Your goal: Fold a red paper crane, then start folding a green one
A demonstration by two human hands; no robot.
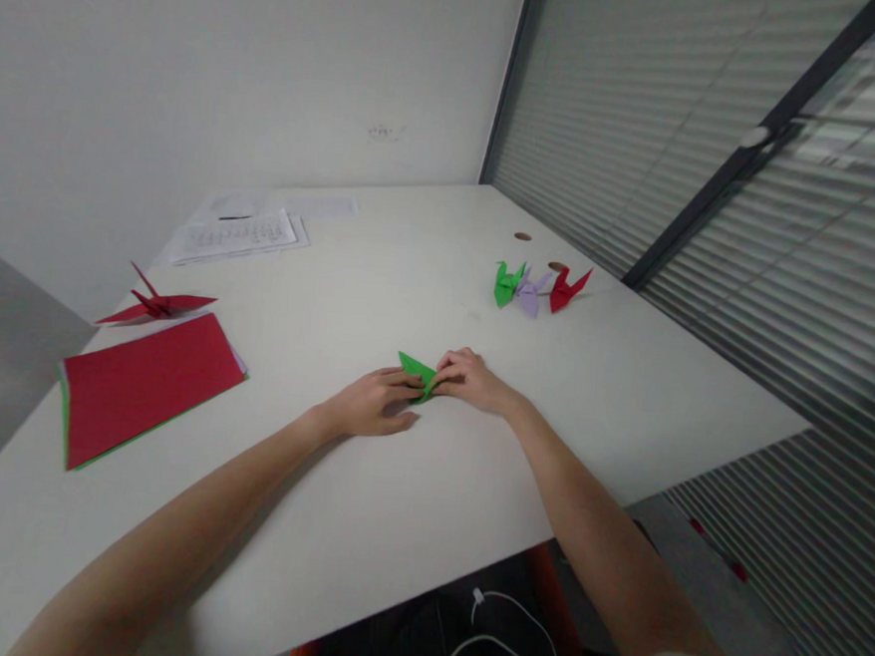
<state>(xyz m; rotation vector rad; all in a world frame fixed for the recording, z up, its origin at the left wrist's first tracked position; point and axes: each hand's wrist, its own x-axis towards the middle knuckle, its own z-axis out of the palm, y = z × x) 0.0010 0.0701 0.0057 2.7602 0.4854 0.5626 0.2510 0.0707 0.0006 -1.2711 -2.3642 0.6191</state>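
A small folded piece of green origami paper point(416, 367) lies on the white table between my two hands, one pointed corner showing above the fingers. From the left, my left hand point(379, 402) presses its fingertips onto the paper, the thumb held a little apart below. My right hand point(471, 380) pinches the paper's right end between thumb and fingers. Part of the folded paper is hidden under the fingertips.
Red, green and white sheets point(150, 388) lie stacked at left, with a large red paper crane point(158, 306) behind. Papers with writing point(238, 234) lie farther back. Small green point(506, 285), lilac point(531, 294) and red point(566, 291) cranes stand right of centre. Blinds point(717, 188) border the right edge.
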